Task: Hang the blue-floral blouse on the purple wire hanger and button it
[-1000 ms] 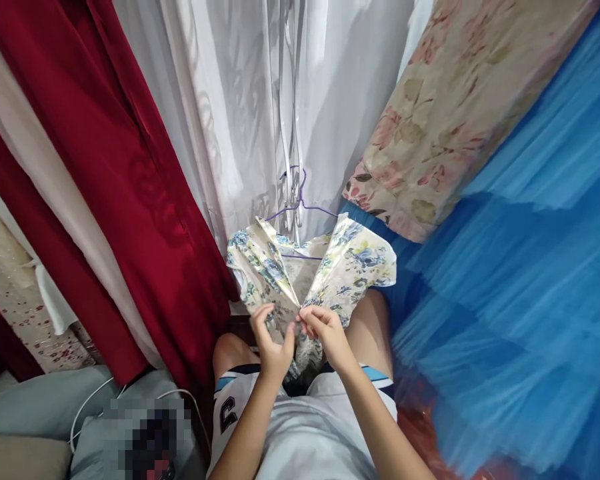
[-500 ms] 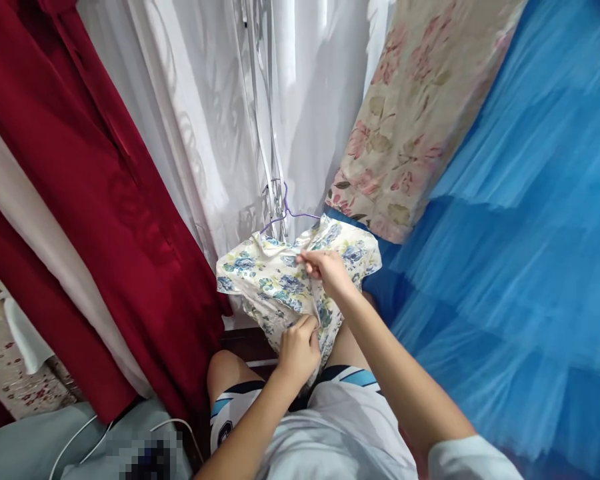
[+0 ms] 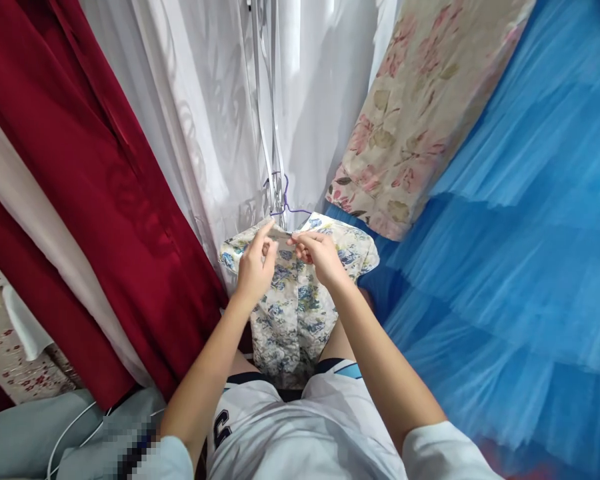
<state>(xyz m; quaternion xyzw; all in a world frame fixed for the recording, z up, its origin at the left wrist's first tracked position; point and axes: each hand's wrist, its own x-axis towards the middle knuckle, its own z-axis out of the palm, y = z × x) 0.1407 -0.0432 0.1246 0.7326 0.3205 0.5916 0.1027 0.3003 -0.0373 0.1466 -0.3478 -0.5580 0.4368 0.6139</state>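
Note:
A short-sleeved white blouse [image 3: 300, 300] with blue and yellow-green flowers hangs in front of my lap on a purple wire hanger [image 3: 295, 210]. My right hand [image 3: 323, 257] pinches the blouse near the middle of its neckline. Beside it, my left hand [image 3: 257, 267] is at the left of the neckline, its index finger stretched toward the collar and the thumb apart. Whether the left fingertips touch the cloth is hard to see. Below the hands the front of the blouse hangs down between my knees, a seam line running down its middle.
White straps [image 3: 275, 100] hang down to the hanger before a white curtain [image 3: 315, 93]. Dark red cloth [image 3: 115, 180] hangs on the left. To the right are a beige floral cloth [image 3: 395, 147] and a blue ruffled tulle dress [image 3: 510, 253]. A white cable [image 3: 63, 437] lies on grey fabric at lower left.
My left hand has left the lower front of the blouse and risen to the neckline. The blouse front now hangs straighter and fuller. My right hand stays near the neckline, slightly higher.

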